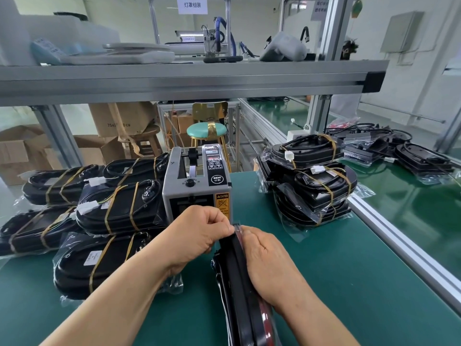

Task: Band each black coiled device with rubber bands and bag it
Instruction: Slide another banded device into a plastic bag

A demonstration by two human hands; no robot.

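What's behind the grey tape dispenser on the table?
A teal stool stands past the edge of the table, behind the tape dispenser, with cardboard boxes further back. The dispenser covers the stool's lower legs and the floor there.

Black devices (119,208) wear yellow bands (107,216) on a green mat (349,283) beside a grey dispenser (197,186).

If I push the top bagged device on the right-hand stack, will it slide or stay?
The top bagged device would likely slide: its clear bag looks glossy. The stack under it sits unevenly, so lower pieces may shift too. It seems stiff; its rubber bands lie flat across it.
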